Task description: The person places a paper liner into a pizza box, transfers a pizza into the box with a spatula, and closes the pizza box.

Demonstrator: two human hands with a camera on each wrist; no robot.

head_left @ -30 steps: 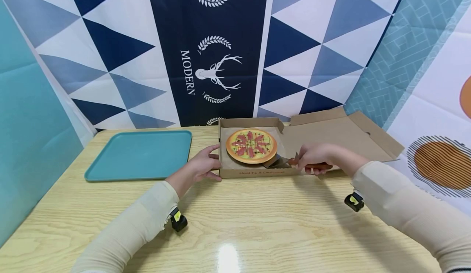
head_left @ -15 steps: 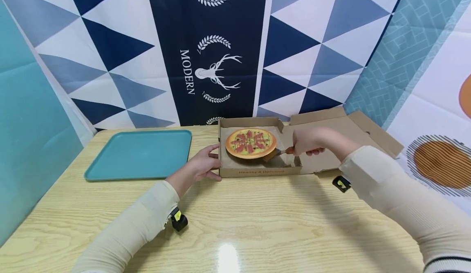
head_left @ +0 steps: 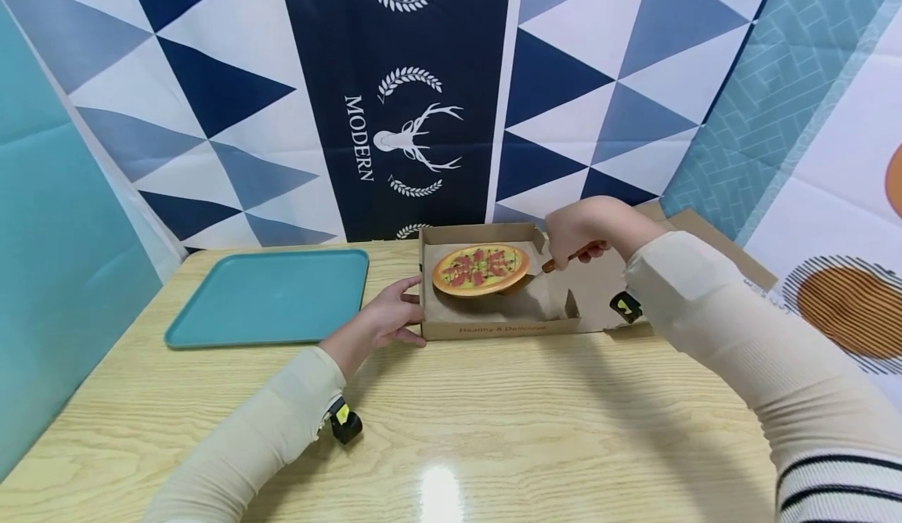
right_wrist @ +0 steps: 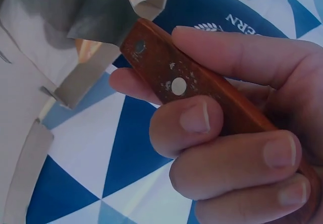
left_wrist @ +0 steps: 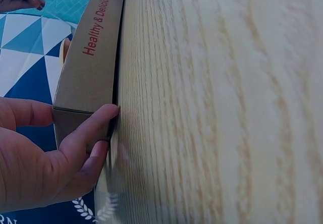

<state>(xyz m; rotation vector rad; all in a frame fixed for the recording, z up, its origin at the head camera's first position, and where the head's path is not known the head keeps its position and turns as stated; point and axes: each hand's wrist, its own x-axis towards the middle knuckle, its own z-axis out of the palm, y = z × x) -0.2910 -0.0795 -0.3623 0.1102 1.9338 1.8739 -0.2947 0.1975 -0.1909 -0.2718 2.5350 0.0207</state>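
Note:
A round pizza (head_left: 481, 268) with a thick golden rim and red toppings is in the open cardboard pizza box (head_left: 493, 330). Its right side is raised and the whole pizza tilts leftward. Under that right side reaches the metal blade of a spatula (right_wrist: 103, 12). My right hand (head_left: 579, 232) grips the spatula's brown wooden handle (right_wrist: 151, 62), fingers curled round it, above the box's right part. At the box's left end, my left hand (head_left: 390, 315) touches the outer wall with spread fingers (left_wrist: 83, 138), near the front corner.
A teal tray (head_left: 275, 296) lies on the wooden table (head_left: 493, 421), left of the box. The box lid (head_left: 726, 249) is folded out to the right, partly hidden by my right arm. A patterned cloth (head_left: 416, 147) hangs right behind the box.
My right hand has risen and moved left with the spatula, its handle now angled upward. The pizza's right side has come up and it tilts more. My left hand stays against the box.

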